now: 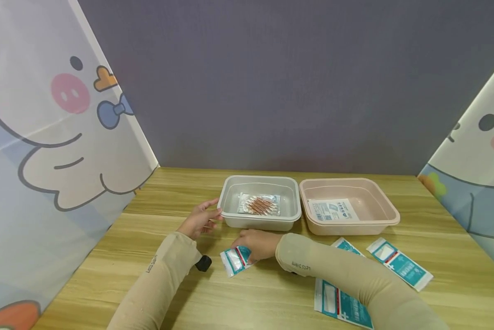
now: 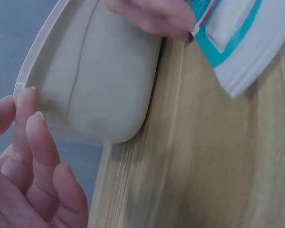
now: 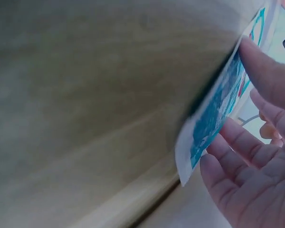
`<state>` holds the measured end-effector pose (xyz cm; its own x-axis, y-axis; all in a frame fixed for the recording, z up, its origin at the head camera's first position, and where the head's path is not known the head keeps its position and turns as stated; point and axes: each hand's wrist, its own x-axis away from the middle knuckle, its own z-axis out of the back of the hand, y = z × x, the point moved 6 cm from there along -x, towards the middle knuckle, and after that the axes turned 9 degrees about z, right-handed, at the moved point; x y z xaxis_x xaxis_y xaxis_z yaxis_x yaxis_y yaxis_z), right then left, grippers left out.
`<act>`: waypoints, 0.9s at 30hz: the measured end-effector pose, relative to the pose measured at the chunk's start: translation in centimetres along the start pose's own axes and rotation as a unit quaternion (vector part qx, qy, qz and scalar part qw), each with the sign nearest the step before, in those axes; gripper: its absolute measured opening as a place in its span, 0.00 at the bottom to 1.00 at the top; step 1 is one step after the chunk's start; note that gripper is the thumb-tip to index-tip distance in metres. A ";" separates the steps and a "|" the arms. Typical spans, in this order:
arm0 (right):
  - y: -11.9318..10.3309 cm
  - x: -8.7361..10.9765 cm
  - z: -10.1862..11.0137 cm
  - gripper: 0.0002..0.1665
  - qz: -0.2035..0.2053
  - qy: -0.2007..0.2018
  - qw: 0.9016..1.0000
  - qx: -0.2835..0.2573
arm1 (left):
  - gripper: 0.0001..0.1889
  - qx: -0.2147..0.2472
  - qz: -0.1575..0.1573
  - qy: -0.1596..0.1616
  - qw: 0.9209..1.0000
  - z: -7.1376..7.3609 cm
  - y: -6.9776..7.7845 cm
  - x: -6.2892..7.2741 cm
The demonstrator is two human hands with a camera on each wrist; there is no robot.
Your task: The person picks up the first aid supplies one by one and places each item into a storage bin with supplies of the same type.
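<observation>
A teal-and-white flat packet [image 1: 235, 260] with a pale window is held just above the table by my right hand [image 1: 258, 244]. In the right wrist view its thumb and fingers grip the packet [image 3: 218, 109] by its edges. My left hand [image 1: 200, 220] pinches the left rim of a greyish-white plastic basin [image 1: 240, 222], thumb and fingertip on either side in the left wrist view. Inside that basin lies a clear pack of cotton swabs [image 1: 260, 205] with brownish middles. The held packet is in front of the basin.
A pink basin [image 1: 350, 229] stands right beside the white one, with a printed white packet [image 1: 332, 210] inside. More teal-and-white packets [image 1: 400, 264] lie at the right, some partly under my right forearm. A grey panel [image 1: 288, 87] rises behind the wooden table.
</observation>
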<state>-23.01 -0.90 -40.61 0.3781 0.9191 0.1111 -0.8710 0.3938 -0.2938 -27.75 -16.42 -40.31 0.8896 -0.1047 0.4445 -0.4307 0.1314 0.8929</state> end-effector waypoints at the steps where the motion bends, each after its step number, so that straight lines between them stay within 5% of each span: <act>1: 0.0 0.0 0.0 0.34 -0.002 -0.002 1.000 0.006 | 0.28 0.000 -0.001 0.000 1.000 -0.1 0.0 0.0; 9: 0.3 0.7 0.1 0.39 -0.028 0.002 0.998 0.056 | 0.28 0.000 0.001 0.005 1.000 -0.3 0.0 -0.1; 17: 0.8 2.2 0.7 0.29 -0.033 0.048 0.998 -0.020 | 0.28 -0.001 -0.002 0.003 1.000 0.0 -0.1 -0.2; 27: 1.4 4.9 1.8 0.23 -0.042 0.120 0.987 -0.099 | 0.28 -0.006 -0.002 0.012 1.000 0.3 -0.2 -0.3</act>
<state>-22.90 4.20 -38.79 0.5306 0.8439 -0.0791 -0.7642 0.4358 -0.4755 -28.00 -16.68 -40.56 0.8944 -0.0816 0.4397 -0.4261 0.1428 0.8933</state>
